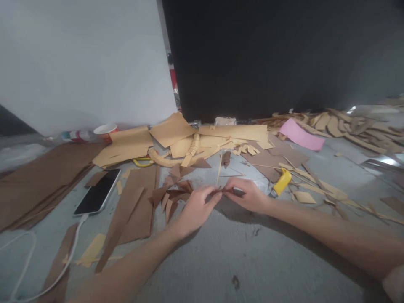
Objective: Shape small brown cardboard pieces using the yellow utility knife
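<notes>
Low over the grey table, my left hand (200, 205) and my right hand (248, 194) meet at the fingertips. Both pinch a small dark brown piece (223, 189), which looks like paper or thin leather; most of it is hidden by the fingers. Just left of my left hand lies a heap of cut brown pieces (172, 194). Beyond my fingers are a thin tan strip (219, 168) and a small rolled brown piece (226, 158). To the right of my right hand lies a yellow-handled tool (282, 182), its kind unclear.
Brown sheets (139, 206) and a phone (97, 193) on a white cable (74, 252) lie at left. Behind stand a paper cup (106, 129), tan sheets (126, 145) and a curved wrapped piece (167, 160). At right are a pink sheet (301, 134) and piled offcuts (350, 128).
</notes>
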